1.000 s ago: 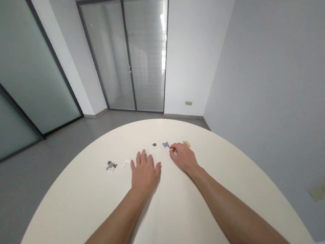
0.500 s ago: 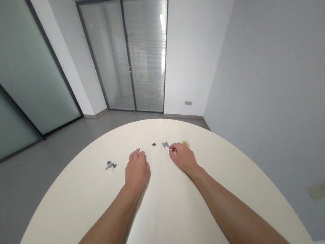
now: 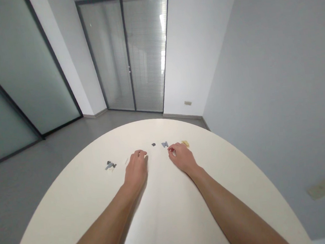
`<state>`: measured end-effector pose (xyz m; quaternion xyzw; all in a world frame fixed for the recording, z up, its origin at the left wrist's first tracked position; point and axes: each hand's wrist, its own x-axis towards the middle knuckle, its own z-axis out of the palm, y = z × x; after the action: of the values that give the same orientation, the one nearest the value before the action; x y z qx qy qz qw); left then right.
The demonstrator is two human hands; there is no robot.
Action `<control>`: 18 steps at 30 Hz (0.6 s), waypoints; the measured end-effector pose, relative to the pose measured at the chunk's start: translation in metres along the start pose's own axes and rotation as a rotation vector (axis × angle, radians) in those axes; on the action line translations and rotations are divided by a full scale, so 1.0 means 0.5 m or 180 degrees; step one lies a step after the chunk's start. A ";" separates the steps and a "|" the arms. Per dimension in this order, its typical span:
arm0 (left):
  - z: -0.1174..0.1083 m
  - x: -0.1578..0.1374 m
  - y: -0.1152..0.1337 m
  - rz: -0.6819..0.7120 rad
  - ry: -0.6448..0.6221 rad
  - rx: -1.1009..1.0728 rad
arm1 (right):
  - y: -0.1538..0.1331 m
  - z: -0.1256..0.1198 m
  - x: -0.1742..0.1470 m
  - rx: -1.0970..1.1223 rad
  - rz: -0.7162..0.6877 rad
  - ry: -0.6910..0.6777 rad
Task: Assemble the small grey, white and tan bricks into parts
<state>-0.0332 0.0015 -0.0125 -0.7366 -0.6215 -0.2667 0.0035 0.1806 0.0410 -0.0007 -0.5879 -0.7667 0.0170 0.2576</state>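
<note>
My left hand [image 3: 136,166] rests low over the white round table, its fingers curled together; whatever is under them is hidden. A thin pale stick [image 3: 126,161] lies just left of its knuckles. Thumb and forefinger of my right hand [image 3: 182,157] meet in a pinch, and anything between the tips is too small to make out. Just beyond those fingertips is a flat blue-grey piece [image 3: 164,144]. A small dark piece [image 3: 153,144] lies between the hands, farther back. Behind my right knuckles shows a yellow piece [image 3: 185,143], partly covered by the hand.
On the left of the table [image 3: 78,206] lies a small heap of grey and dark pieces [image 3: 110,165], with little pale bits at its near side. The table's curved edge runs around the far side. Beyond it stand a glass door [image 3: 129,56] and walls.
The fingers of my left hand have curled in to the right, and the pale stick beside it has come into view. My right hand has shifted slightly left, with its pinch a little tighter.
</note>
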 end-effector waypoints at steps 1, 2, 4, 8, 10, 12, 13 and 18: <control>0.003 0.001 -0.003 0.0076 0.0025 -0.0111 | -0.001 0.000 -0.002 0.0006 -0.0060 -0.0015; 0.006 0.001 -0.006 0.0138 0.0060 -0.0194 | -0.001 -0.001 -0.004 0.0014 -0.0123 -0.0024; 0.010 0.004 -0.010 0.0207 0.0138 -0.0310 | -0.002 -0.001 -0.010 0.0024 -0.0228 -0.0027; 0.009 0.010 -0.008 0.0224 0.0165 -0.0693 | -0.005 -0.004 -0.023 -0.0010 -0.0361 -0.0039; 0.005 0.011 -0.002 0.0237 0.0063 -0.0936 | -0.010 -0.004 -0.028 -0.0054 -0.0382 -0.0043; 0.003 0.010 0.005 0.0289 -0.0066 -0.1147 | -0.015 -0.004 -0.031 -0.0128 -0.0366 -0.0051; 0.002 0.009 0.009 0.0340 -0.0128 -0.1255 | -0.018 -0.004 -0.033 -0.0176 -0.0356 -0.0066; 0.006 0.005 0.023 0.0745 -0.0274 -0.1624 | -0.023 -0.005 -0.051 -0.0315 -0.0421 -0.0346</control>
<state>-0.0213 0.0021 -0.0106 -0.7911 -0.4445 -0.3807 -0.1776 0.1758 0.0134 -0.0042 -0.5462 -0.8166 -0.0061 0.1868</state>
